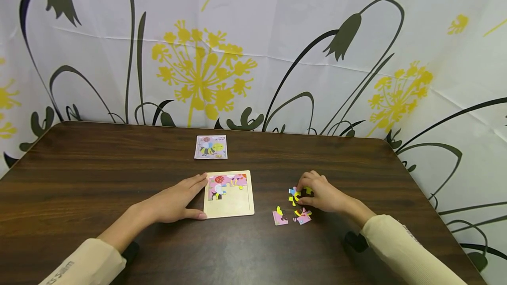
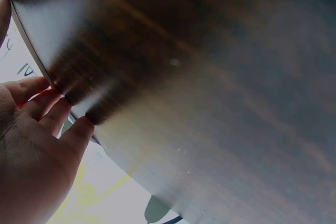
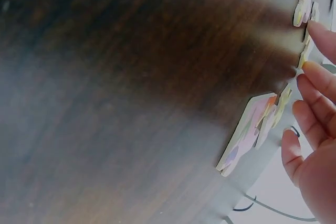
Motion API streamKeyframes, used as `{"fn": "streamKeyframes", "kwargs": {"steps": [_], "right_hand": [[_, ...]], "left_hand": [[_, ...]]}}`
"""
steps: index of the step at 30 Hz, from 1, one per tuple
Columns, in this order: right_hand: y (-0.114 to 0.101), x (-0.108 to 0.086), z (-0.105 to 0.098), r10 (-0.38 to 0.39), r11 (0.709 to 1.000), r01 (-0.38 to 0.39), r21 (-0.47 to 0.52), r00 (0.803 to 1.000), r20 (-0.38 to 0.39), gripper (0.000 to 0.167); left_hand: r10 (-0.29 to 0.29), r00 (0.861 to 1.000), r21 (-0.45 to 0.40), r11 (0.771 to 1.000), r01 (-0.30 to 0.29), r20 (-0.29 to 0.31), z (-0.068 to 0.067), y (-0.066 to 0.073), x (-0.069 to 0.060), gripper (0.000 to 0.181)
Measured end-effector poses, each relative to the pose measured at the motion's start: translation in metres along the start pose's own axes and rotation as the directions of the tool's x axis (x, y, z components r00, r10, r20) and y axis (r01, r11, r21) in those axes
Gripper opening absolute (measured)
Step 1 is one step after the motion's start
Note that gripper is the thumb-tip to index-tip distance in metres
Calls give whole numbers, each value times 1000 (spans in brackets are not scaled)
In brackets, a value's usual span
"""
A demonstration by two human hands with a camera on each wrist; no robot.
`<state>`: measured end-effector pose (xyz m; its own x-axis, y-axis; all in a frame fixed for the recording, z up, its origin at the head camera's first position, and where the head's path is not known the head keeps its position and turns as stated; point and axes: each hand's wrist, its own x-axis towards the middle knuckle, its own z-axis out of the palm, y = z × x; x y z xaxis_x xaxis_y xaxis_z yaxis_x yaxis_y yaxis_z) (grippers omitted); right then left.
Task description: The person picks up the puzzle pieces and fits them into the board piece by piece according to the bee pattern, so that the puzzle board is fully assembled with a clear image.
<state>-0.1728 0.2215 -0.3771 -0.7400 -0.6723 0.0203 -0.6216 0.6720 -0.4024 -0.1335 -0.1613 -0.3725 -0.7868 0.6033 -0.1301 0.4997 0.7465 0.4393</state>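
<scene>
A square wooden puzzle tray (image 1: 231,203) lies on the table, part-filled with pink, yellow and black pieces along its top and left. My left hand (image 1: 174,199) rests at the tray's left side, fingers extended near the upper corner and thumb at the lower one. To the right of the tray, my right hand (image 1: 322,192) pinches a yellow and blue puzzle piece (image 1: 294,197) between thumb and index finger, down at the tabletop. Two pink pieces lie nearer me: one with yellow (image 1: 280,217), one with red and yellow (image 1: 303,217). In the right wrist view, a pink piece (image 3: 244,135) lies below the fingers.
A square picture card (image 1: 211,147) with a bee on it lies behind the tray. The dark wooden table (image 1: 119,153) ends at a white curtain (image 1: 285,21) printed with yellow and grey flowers.
</scene>
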Motion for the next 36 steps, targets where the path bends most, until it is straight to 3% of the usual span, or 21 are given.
{"fn": "streamKeyframes", "kwargs": {"steps": [15,24,36], "right_hand": [[-2,4,-2,10,1000,-10,14,1000,13,15],[-4,6,-5,70,996,-70,52,998,9,17],[-3,15,-4,21,997,-17,75,998,-59,17]], "left_hand": [[14,1000,11,1000,-14,-7,2,-1,1,86],[22,1000,11,1000,-22,-6,1,0,1,86],[19,1000,12,1000,-19,-7,1,1,1,86]]}}
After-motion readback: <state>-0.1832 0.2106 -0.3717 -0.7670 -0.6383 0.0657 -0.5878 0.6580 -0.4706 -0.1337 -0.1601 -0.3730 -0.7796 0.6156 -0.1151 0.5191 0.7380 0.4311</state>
